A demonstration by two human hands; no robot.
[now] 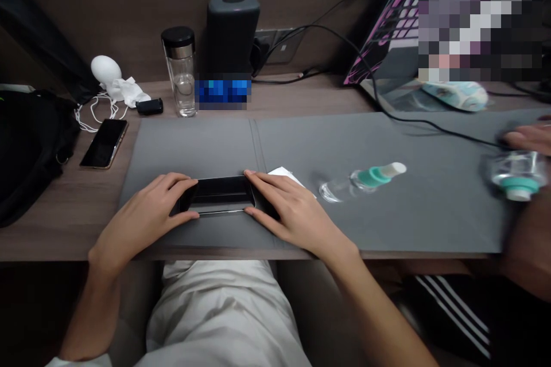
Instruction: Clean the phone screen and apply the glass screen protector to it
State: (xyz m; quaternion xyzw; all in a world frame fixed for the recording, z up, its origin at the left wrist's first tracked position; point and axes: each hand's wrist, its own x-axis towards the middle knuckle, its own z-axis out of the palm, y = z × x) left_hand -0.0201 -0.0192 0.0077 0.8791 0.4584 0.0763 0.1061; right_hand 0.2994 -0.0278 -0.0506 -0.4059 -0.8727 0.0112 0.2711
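Note:
A black smartphone [221, 194] with a glossy screen and thin silver edge lies sideways, low over or resting on the grey desk mat [198, 146]; which of these I cannot tell. My left hand [148, 206] grips its left end, thumb on the near edge and fingers on the far edge. At the other end, my right hand [293, 203] pinches it the same way. A piece of white paper or tissue [286, 174] shows partly behind my right hand. Further right, a clear bottle with a teal collar and white cap [361, 182] lies on its side, slightly blurred.
Another person's hand [531, 137] is at the right edge, by a second teal-capped bottle [519, 175]. A glass tumbler [183, 77] and dark speaker-like box [232, 34] stand behind. Another phone [104, 143] lies left, near a black bag [34, 143]. A black cable [413, 120] crosses the mat.

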